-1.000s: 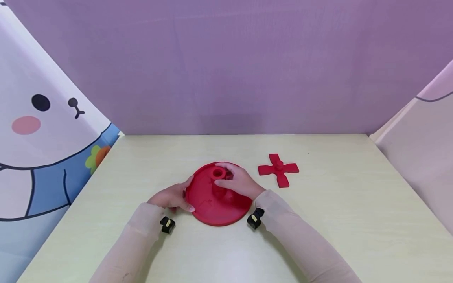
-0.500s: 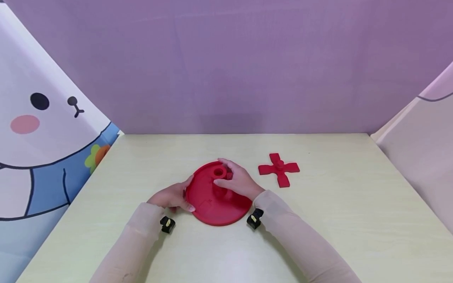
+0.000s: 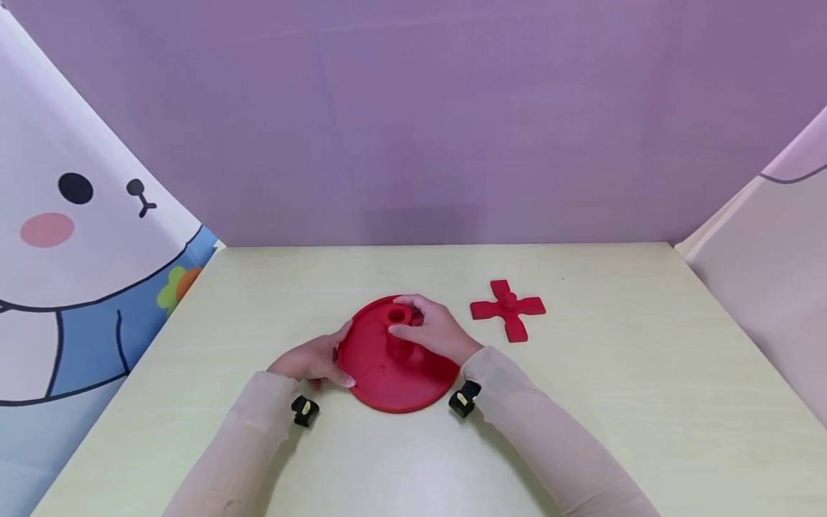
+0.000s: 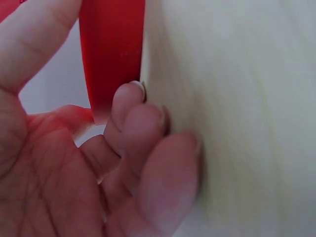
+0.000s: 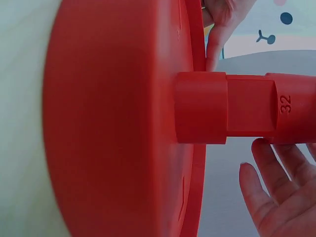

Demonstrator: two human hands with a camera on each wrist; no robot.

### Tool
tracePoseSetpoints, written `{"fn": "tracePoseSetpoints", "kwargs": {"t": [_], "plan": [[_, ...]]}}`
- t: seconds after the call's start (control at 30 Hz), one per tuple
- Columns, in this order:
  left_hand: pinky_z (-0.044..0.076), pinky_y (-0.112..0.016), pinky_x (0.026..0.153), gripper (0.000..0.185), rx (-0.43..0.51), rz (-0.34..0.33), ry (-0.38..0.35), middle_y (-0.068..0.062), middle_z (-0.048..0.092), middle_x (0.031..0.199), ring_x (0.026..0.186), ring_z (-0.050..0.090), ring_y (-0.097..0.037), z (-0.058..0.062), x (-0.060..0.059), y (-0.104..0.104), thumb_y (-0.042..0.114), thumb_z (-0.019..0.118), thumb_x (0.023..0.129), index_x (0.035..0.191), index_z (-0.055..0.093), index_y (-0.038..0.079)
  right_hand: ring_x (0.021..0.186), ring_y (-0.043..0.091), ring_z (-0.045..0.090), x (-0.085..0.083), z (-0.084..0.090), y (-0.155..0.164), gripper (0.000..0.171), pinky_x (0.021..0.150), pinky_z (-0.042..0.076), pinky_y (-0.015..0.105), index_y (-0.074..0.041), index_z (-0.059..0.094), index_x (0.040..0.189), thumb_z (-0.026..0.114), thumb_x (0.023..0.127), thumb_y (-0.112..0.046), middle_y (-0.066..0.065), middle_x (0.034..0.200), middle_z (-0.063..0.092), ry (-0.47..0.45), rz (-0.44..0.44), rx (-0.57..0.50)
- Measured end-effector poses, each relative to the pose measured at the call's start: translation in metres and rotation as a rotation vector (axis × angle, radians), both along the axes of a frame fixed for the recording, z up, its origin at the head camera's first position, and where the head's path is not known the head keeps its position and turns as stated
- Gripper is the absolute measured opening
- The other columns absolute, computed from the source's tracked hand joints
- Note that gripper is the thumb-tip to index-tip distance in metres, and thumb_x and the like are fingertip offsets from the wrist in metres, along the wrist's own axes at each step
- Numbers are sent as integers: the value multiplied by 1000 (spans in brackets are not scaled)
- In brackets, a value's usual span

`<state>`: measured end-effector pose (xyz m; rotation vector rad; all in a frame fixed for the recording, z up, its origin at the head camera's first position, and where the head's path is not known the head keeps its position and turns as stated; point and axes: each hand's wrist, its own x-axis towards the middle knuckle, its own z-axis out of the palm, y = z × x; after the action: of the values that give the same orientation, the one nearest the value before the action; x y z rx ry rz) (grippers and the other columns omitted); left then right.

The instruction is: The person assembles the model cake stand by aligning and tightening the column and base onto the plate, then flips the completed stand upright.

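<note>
A red round disc [image 3: 388, 384] lies on the pale table [image 3: 581, 402], with a short red tube post [image 3: 399, 316] rising from its middle. My left hand [image 3: 315, 360] grips the disc's left rim; in the left wrist view the thumb lies over the rim [image 4: 112, 54] and the fingers [image 4: 143, 143] curl under it against the table. My right hand [image 3: 434, 332] curls round the post from the right. In the right wrist view the post [image 5: 237, 108] carries an embossed "32", and my fingers [image 5: 276, 197] lie beside it.
A red cross-shaped piece [image 3: 508, 309] lies flat to the right of the disc. A purple backdrop [image 3: 413, 129] closes the far edge, a cartoon bunny curtain [image 3: 71, 237] the left side and a pale curtain [image 3: 769, 266] the right.
</note>
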<state>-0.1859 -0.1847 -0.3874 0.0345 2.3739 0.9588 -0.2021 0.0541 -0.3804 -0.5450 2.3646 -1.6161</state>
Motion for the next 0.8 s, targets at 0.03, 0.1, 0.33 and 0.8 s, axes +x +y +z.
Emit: {"fn": "tracePoseSetpoints", "kwargs": {"t": [0.03,0.1,0.33,0.8], "plan": [[49,-32,57,116,1,-1,0,-16,46,122,75,52,-25,0,0,0,18,87,66,155,12,16,102,22,56,1,1,-1,53,78,54,33,-7,53,134,73,86,-17,6,117,59,2,-8,5],[48,-31,57,116,4,-1,1,-16,46,122,75,52,-25,0,1,-2,18,88,66,155,13,16,104,22,56,1,1,-2,56,78,54,33,-8,51,134,75,84,-17,6,118,58,2,-18,11],[48,-31,56,117,18,0,-1,-16,45,123,73,52,-25,1,2,-5,18,88,66,155,13,16,111,25,54,0,1,-2,68,82,53,35,-9,42,144,73,83,-9,9,126,54,5,40,20],[48,-31,56,116,0,0,-11,-16,46,119,69,52,-25,2,1,-4,18,87,66,155,12,15,105,23,56,1,2,-7,55,81,53,34,-9,53,130,77,81,-13,5,114,59,-6,-53,19]]}}
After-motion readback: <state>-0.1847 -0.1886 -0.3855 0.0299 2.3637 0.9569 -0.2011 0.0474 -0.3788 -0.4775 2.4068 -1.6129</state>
